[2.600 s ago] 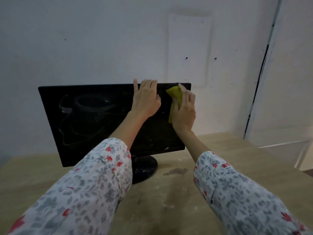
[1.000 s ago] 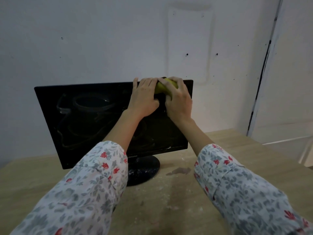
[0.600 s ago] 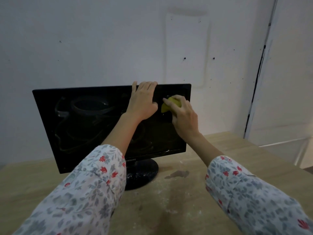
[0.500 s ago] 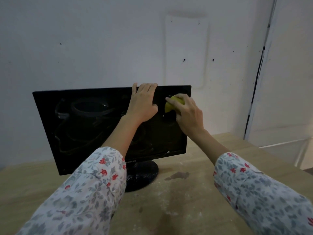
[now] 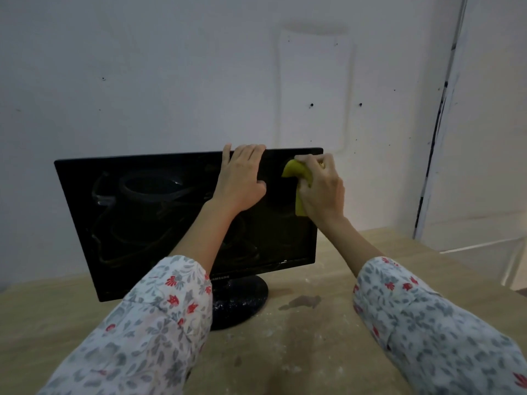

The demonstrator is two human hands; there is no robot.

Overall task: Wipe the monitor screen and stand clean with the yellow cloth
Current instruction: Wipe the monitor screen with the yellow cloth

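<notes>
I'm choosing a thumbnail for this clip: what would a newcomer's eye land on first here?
The yellow cloth, the one bright thing, is gripped by the right hand against the upper right corner of the black Samsung monitor. The left hand holds its top edge just beside it. Below, the round stand is speckled white on the dusty wooden table.

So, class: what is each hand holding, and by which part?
The right hand grips the crumpled yellow cloth around its bunched middle, pressed against the screen. The left hand holds the black flat-screen monitor by its top edge, fingertips hooked over.
</notes>
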